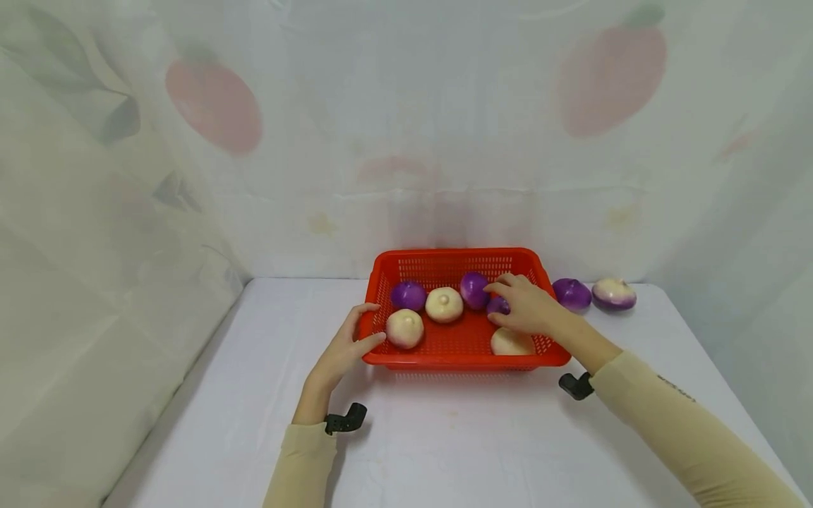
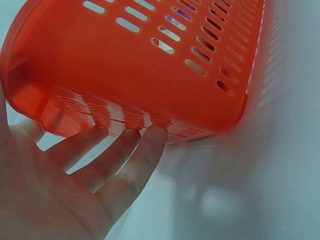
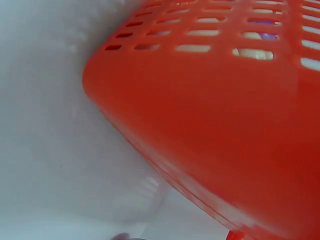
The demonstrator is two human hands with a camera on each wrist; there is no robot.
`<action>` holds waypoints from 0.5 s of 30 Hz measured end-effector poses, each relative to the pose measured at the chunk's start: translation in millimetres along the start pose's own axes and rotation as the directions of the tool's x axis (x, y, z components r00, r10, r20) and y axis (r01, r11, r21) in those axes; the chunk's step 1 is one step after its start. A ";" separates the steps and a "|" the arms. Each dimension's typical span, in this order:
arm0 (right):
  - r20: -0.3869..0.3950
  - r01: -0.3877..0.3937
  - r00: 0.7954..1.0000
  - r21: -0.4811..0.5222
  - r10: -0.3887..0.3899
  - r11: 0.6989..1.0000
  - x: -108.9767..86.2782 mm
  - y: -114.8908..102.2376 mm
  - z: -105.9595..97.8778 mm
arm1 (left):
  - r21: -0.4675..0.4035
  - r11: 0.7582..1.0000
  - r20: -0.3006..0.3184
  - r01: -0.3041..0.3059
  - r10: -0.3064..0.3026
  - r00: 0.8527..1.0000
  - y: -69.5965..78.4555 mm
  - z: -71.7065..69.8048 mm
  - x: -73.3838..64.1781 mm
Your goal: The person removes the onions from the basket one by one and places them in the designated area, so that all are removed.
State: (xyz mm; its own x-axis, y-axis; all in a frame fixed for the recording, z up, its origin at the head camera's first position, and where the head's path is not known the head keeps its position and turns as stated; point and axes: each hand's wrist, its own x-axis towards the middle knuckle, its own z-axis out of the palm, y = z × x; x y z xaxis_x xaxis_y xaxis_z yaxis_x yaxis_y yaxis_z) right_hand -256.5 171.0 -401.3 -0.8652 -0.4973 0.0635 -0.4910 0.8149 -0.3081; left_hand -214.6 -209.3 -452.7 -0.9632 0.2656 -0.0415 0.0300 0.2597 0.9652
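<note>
A red plastic basket (image 1: pixel 457 361) holds several purple and pale turnips, seen in the head view. My left hand (image 1: pixel 346 346) is at its left end, thumb and fingers spread apart at the rim. In the left wrist view its fingers (image 2: pixel 132 167) lie fairly straight, their tips against the basket wall. Inside the basket's right part, my right hand (image 1: pixel 524 307) has thumb and fingers curled round a purple turnip (image 1: pixel 497 305), partly hidden by the hand. Below that hand lies a pale turnip (image 1: pixel 511 343). Another purple turnip (image 1: pixel 473 290) sits just left of the fingertips.
Farther left in the basket are a purple turnip (image 1: pixel 408 295) and pale turnips (image 1: pixel 444 305). Outside, to its right, a purple turnip (image 1: pixel 571 295) and a white-and-purple one (image 1: pixel 613 294) lie on the white table (image 1: pixel 457 437). A printed curtain (image 1: pixel 406 141) hangs behind.
</note>
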 end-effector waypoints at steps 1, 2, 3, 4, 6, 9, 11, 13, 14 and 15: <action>0.003 0.002 1.000 -0.005 -0.002 1.000 -0.2 -0.1 1.0 | -0.001 1.000 0.001 0.002 -0.002 1.000 -0.1 0.3 -0.2; 0.005 0.004 1.000 -0.010 -0.004 1.000 -0.3 -0.2 2.0 | 0.000 1.000 0.000 0.003 -0.003 1.000 0.1 0.5 -0.3; 0.009 0.005 1.000 -0.015 -0.005 1.000 -0.5 -0.2 2.9 | 0.001 1.000 -0.001 0.004 -0.004 1.000 0.2 0.7 -0.6; 0.010 0.008 1.000 -0.021 -0.008 1.000 -0.7 -0.2 3.7 | 0.002 1.000 -0.002 0.004 -0.004 1.000 0.1 0.7 -0.7; 0.014 0.006 1.000 -0.023 -0.005 1.000 -1.2 -0.7 4.2 | 0.001 1.000 -0.005 0.006 -0.006 1.000 0.9 1.1 -1.2; 0.019 -0.003 1.000 -0.025 0.003 1.000 -1.6 -1.0 4.3 | 0.005 1.000 -0.007 0.007 -0.007 1.000 1.5 1.4 -1.5; 0.019 -0.005 1.000 -0.025 0.005 1.000 -1.7 -0.9 4.5 | 0.007 1.000 -0.006 0.010 -0.010 1.000 1.9 1.6 -1.8; 0.020 -0.005 1.000 -0.030 0.006 1.000 -1.8 -1.0 4.3 | 0.008 1.000 -0.005 0.010 -0.010 1.000 1.7 1.6 -1.6; 0.021 -0.007 1.000 -0.035 0.008 0.999 -1.7 -1.0 4.2 | 0.007 1.000 -0.005 0.010 -0.010 1.000 1.5 1.6 -1.5; 0.023 -0.009 1.000 -0.040 0.010 0.999 -1.5 -0.8 4.2 | 0.006 1.000 -0.004 0.010 -0.010 1.000 1.6 1.7 -1.5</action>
State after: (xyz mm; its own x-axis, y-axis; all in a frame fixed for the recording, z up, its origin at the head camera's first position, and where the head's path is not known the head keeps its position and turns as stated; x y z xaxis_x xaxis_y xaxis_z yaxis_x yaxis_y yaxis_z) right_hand -254.4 169.9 -405.2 -0.8677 -0.4956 0.0387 -0.4865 0.8306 -0.2709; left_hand -212.6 -207.7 -451.6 -0.9645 0.2595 -0.0497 0.0223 0.2675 0.9633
